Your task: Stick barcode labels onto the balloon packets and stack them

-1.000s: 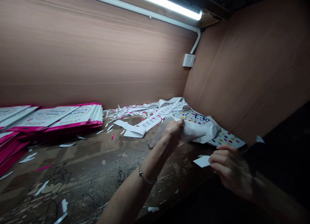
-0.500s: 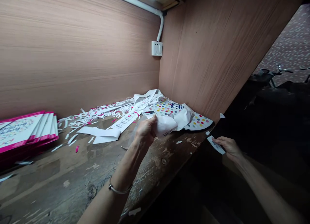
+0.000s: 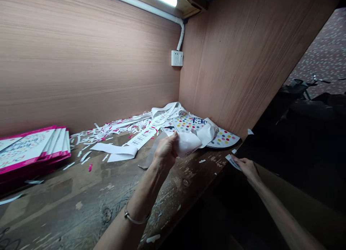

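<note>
Closed round a crumpled translucent plastic bag (image 3: 186, 143) with small print, my left hand (image 3: 164, 152) is over the wooden table (image 3: 102, 192). A small white label (image 3: 233, 162) with a printed code is pinched in my right hand (image 3: 246, 167), just past the table's right edge. Behind the bag lie round white pieces with coloured dots (image 3: 223, 138), partly covered by it. A strip of white barcode labels (image 3: 142, 137) runs over the table to the left of the bag, its end (image 3: 116, 150) curled.
White and pink paper scraps (image 3: 116, 127) are heaped along the back panel. Pink-edged white packs (image 3: 29, 149) are stacked at the far left. A socket (image 3: 177, 58) is fixed near the corner, by the slanting side panel (image 3: 216, 62).
My right hand has moved left with the label, closer to the table's edge. The view has shifted slightly, showing more of the lamp. My left hand still holds the bag.
</note>
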The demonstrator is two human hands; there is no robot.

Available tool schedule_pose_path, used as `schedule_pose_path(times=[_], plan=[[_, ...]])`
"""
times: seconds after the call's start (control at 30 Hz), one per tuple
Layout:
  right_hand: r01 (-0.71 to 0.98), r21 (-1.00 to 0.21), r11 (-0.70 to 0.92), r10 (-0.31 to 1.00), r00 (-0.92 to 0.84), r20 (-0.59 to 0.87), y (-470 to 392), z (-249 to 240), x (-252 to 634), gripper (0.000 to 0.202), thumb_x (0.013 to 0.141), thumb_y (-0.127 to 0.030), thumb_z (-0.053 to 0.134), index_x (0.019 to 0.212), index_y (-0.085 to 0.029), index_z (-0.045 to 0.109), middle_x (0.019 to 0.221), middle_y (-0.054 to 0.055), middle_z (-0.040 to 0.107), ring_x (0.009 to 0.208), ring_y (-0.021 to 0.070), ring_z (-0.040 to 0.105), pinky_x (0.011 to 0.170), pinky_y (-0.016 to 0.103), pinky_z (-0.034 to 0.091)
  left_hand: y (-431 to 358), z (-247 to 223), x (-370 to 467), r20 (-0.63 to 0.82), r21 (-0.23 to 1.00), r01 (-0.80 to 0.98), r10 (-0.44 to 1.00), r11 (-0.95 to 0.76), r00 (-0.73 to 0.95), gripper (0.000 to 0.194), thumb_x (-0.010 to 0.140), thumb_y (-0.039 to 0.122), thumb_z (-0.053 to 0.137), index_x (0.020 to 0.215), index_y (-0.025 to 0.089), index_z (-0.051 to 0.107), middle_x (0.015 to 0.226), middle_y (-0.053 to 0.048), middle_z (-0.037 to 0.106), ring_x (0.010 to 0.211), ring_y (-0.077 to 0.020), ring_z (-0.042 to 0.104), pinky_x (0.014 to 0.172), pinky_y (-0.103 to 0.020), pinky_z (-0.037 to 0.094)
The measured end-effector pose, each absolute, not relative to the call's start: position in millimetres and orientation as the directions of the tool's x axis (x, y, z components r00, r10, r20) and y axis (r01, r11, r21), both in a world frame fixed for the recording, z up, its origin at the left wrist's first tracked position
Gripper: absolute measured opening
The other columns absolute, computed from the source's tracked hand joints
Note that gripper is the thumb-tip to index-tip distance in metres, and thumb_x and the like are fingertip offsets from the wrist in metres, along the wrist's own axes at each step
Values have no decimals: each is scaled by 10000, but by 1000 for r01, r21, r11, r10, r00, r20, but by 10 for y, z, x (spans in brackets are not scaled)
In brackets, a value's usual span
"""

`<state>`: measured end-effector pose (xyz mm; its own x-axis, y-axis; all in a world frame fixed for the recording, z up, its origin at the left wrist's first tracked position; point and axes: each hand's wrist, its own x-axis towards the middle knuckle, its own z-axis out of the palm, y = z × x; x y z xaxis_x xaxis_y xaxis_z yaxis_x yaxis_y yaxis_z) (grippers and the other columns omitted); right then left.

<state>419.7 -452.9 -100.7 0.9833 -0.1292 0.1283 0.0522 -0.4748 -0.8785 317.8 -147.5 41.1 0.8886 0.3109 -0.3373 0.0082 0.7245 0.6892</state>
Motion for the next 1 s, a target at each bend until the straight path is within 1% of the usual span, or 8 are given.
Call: schedule_pose_path(times=[0.1,0.23,0.4,0.57,0.67,0.73,0.9,1.0], plan=[[192,-782,-592,-187,912,366,-4424,-728,4088,341,643,-499,662,724,-171,622,798,89,611,639,209,552,558,341,438,-1469,383,3149,-324,705,18,300,709,897,153,811,209,551,704,105,584,545,-6,590,410,-98,533,414,-206,451],[640,-580,-504,176,734,656,-3954,-196,3907,282,792,-405,552,971,-194,601,962,84,609,832,215,578,767,376,453,-1505,378,3154,-308,737,56,261,674,915,184,775,301,601,735,122,588,586,-12,608,436,-124,558,433,-244,462],[648,-705,-288,417,747,517,-3287,182,3738,379,758,-346,608,1105,-206,548,851,31,627,826,199,591,796,368,454,-1578,409,3201,-261,728,17,253,686,932,206,762,328,617,748,124,594,583,0,591,433,-104,527,456,-235,444],[411,-911,-32,275,880,387,-3046,159,3775,347,676,-330,692,970,-185,578,610,-47,535,600,140,562,660,310,485,-1615,360,3165,33,648,-180,209,740,977,320,655,396,713,807,128,627,675,-31,640,608,-140,593,602,-244,462],[420,-907,-22,251,881,401,-3032,138,3787,355,681,-327,697,980,-187,566,599,-39,557,579,150,563,625,319,491,-1642,280,3163,-7,675,-158,219,720,976,374,562,382,773,754,92,633,650,-51,638,592,-149,583,610,-260,451],[609,-768,-200,217,792,571,-3041,157,3761,332,721,-315,667,1015,-187,581,693,13,609,656,187,583,665,362,482,-1659,242,3190,-73,700,-142,267,700,961,379,543,397,774,694,86,620,602,-41,616,552,-136,558,588,-260,438],[905,5,-424,481,221,848,-3064,281,3672,283,785,-185,605,1065,-229,623,1001,79,633,956,269,526,837,449,380,-1690,244,3265,-92,741,-142,308,656,947,367,546,420,756,627,111,578,546,8,543,482,-96,481,506,-229,370],[926,98,-363,568,138,811,-3067,316,3678,278,797,-141,584,1062,-217,625,922,68,648,909,248,526,784,418,388,-1715,266,3273,-97,769,-131,316,626,944,341,569,400,744,595,117,556,526,19,515,460,-83,449,483,-218,335]])
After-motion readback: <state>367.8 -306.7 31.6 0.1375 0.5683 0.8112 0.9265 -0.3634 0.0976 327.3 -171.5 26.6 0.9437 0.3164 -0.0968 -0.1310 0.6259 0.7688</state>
